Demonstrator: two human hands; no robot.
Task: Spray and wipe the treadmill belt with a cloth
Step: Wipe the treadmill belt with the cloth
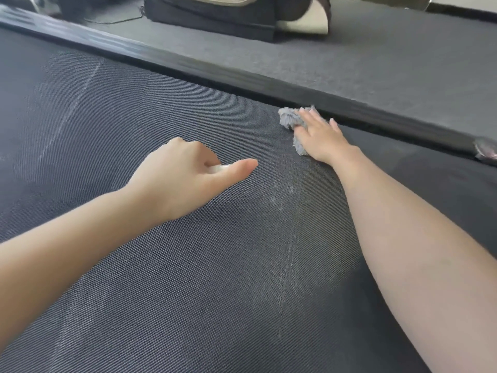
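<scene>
Treadmill belt (188,278), dark and finely textured, fills most of the view and runs from the near edge out to the black side rail (242,74), which crosses the far side on a slant. A grey, fuzzy cloth (288,119) lies bunched on the belt at the far right, just beside the rail. The right hand (320,135) rests flat on top of it, fingers straight and slightly spread and pointing toward the rail, pressing the cloth down; part of the cloth shows beyond the fingertips and a strip of it along the thumb side. The left hand (183,173) is over the middle of the belt, well apart from the cloth, its fingers curled under and its thumb stretched out to the right. A small pale thing (216,168) shows between the thumb and the curled fingers, but I cannot tell what it is or whether the hand grips it. Faint pale streaks (289,251) mark the belt between the two forearms. Beyond the rail lies grey floor (376,55), with a black and beige bag (215,20) at the far edge.
</scene>
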